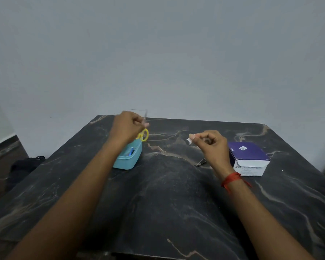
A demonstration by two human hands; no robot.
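Observation:
My left hand (127,127) is raised over a light blue plastic tub (129,157) and pinches a thin, blurred, needle-like item (145,117) with a fine thread (131,110) arcing off it. Yellow scissor handles (144,135) stick up from the tub just below that hand. My right hand (211,145), with a red string on its wrist, pinches a small white scrap (189,140) between thumb and forefinger above the dark marble table (167,194).
A purple and white carton (249,158) sits at the right, past my right wrist. A small metal clip (201,163) lies on the table next to my right hand. A dark bag (26,164) lies on the floor at left. A plain wall stands behind.

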